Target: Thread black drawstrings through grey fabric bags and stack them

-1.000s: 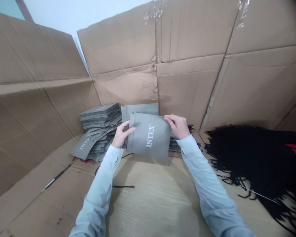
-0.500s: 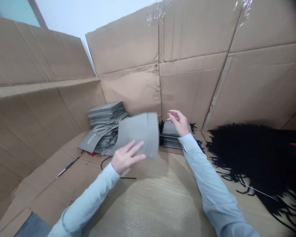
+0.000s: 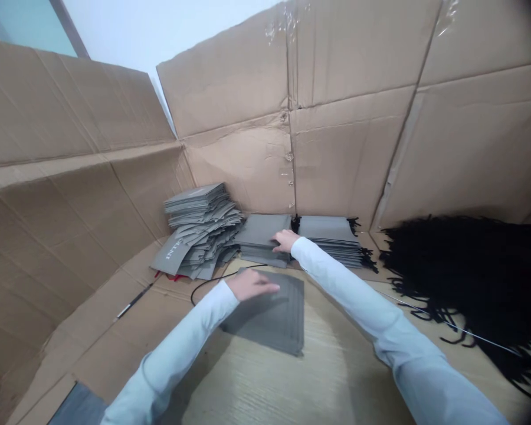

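Observation:
A flat grey bag (image 3: 272, 319) lies on the cardboard-covered surface (image 3: 292, 383) in front of me. My left hand (image 3: 250, 284) rests flat on its upper left corner, fingers stretched out. My right hand (image 3: 285, 240) reaches forward onto a low stack of grey bags (image 3: 259, 236) against the back wall, its fingers curled over the top bag's edge. I cannot make out whether it grips that bag.
A slumped pile of grey bags (image 3: 199, 233) stands at the back left, a second low stack with black cords (image 3: 334, 239) at the back centre. A heap of black cords (image 3: 469, 283) fills the right. Cardboard walls (image 3: 349, 118) enclose the area. A loose black cord (image 3: 203, 283) lies near the bag.
The grey bag that both hands held up has been laid flat on the surface under my left hand. My right hand let go and reached forward to the stack.

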Action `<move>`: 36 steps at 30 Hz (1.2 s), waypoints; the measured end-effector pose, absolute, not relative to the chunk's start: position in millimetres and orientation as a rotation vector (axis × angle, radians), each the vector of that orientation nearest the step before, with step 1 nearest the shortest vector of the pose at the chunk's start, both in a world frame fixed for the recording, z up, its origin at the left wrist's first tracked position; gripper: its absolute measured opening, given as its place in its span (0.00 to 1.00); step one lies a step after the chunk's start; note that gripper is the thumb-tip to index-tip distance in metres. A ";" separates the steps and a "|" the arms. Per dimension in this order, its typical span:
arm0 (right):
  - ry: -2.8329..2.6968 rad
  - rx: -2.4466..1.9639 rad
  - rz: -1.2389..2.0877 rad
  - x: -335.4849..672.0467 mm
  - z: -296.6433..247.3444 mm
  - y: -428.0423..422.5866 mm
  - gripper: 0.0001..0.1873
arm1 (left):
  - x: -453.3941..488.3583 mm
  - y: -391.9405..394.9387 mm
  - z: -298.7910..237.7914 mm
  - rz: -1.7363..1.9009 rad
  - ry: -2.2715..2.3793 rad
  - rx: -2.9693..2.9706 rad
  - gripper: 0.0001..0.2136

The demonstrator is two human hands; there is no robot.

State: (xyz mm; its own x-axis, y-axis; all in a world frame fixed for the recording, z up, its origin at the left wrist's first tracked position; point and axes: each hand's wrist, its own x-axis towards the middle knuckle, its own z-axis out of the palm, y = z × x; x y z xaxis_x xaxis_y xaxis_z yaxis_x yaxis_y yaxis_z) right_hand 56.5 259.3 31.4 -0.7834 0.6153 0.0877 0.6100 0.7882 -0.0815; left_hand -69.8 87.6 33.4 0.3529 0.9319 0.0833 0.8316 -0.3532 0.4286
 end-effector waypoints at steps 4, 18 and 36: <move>-2.854 -0.925 0.210 62.1 31.3 266.7 0.18 | -87.5 148.8 46.3 0.650 1.810 2.458 0.14; -2.255 -0.845 0.168 74.5 24.4 259.3 0.10 | -94.4 210.5 22.2 0.815 1.883 2.371 0.22; -2.659 -0.966 0.140 71.4 27.8 264.3 0.13 | -101.9 210.7 26.9 0.700 1.672 2.531 0.11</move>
